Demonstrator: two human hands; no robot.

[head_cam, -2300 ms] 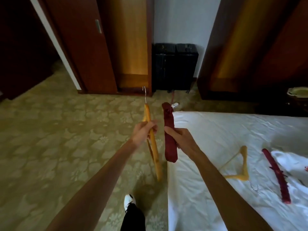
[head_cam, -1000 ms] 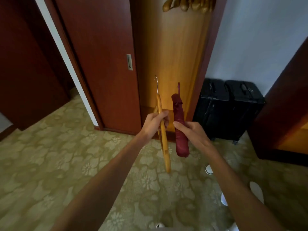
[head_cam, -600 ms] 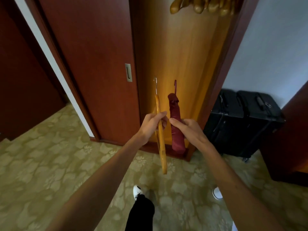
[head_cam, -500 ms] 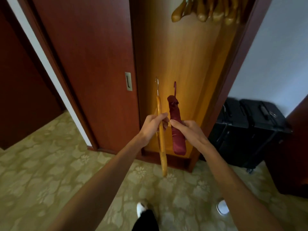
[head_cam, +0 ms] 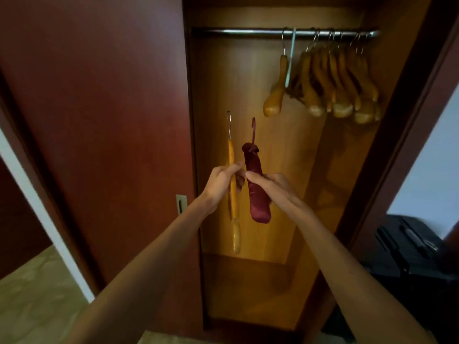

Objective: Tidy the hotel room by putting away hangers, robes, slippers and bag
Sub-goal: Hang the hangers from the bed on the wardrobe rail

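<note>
The open wardrobe (head_cam: 260,244) fills your view, its rail (head_cam: 248,31) at twelve o'clock (wooden hangers (head_cam: 330,80) bunched at one o'clock). Your left hand (head_cam: 221,184) grips the wooden hanger (head_cam: 233,219); your right hand (head_cam: 270,187) pinches the padded maroon hanger (head_cam: 257,194), centre frame.

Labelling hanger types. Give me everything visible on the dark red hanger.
The dark red hanger is padded, covered in what looks like satin fabric, with a thin hook of the same red at its top and a small gather of fabric at the hook's base. It is seen edge-on, upright, hook upward, in front of the open wardrobe, below the rail. The right hand grips its middle; nothing else touches it.
</note>
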